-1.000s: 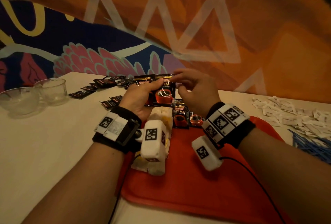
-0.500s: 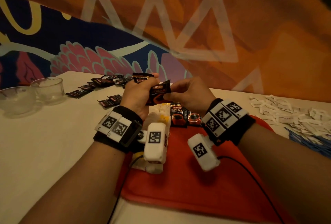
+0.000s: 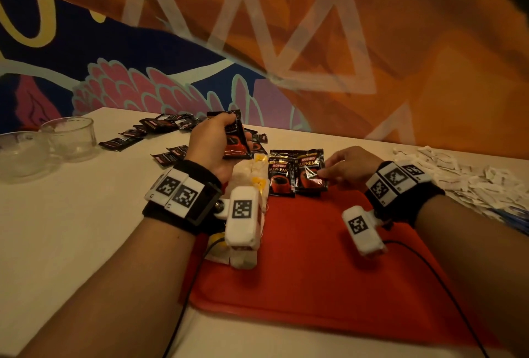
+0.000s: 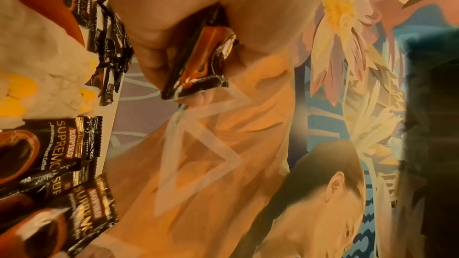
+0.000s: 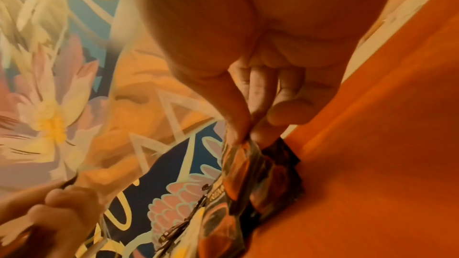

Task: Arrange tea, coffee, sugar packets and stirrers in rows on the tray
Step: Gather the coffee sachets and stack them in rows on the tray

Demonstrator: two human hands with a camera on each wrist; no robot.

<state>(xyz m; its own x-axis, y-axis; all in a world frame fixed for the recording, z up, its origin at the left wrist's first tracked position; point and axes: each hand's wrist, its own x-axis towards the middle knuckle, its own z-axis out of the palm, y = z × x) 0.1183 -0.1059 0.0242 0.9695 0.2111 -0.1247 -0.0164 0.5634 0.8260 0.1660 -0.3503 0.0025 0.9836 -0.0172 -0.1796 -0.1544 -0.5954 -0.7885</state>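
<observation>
- Head view: left hand (image 3: 213,146) was raised above the tray's far left corner, fingers curled round a small stack of glossy black coffee sachets (image 3: 236,140) held upright.
- Right hand (image 3: 347,168) was low over the far edge of the red tray (image 3: 315,286), thumb and fingertip pinching the near right corner of a flat coffee sachet (image 3: 310,171); it lay on the tray, just beside another sachet (image 3: 280,176) to its left.
- Soft white tea bags (image 3: 259,170) with yellow tags sat in a column along the tray's left side.
- Loose dark sachets (image 3: 160,134) were scattered on the white table (image 3: 71,229), two clear glass bowls (image 3: 68,137) far left, crumpled white sugar packets (image 3: 463,168) and blue stirrers (image 3: 515,214) far right.
- Left wrist view: fingers wrapped round the crinkled foil stack (image 4: 201,62); printed sachets lay flat below at left.
- Right wrist view: thumb and forefinger (image 5: 238,117) squeezed the shiny sachet's corner (image 5: 248,164) above smooth orange-red plastic; blurred.
</observation>
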